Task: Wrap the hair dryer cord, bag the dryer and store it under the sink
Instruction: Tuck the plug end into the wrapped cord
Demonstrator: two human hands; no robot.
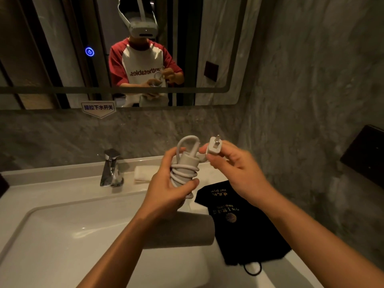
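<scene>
Hair dryer (185,169) upright in our left hand (166,190) above sink (62,235), fingers clamped over cord (182,171) coils on handle. Right hand (230,163) pinches plug (215,145). Wrapping step near end, we judge; next: tuck plug, reach black bag (245,229) on worktop (280,273).

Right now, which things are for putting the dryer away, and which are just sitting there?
For the job: grey hair dryer, white cord around its handle, white plug, black drawstring bag.
Lying about: chrome tap, folded white towel.
</scene>
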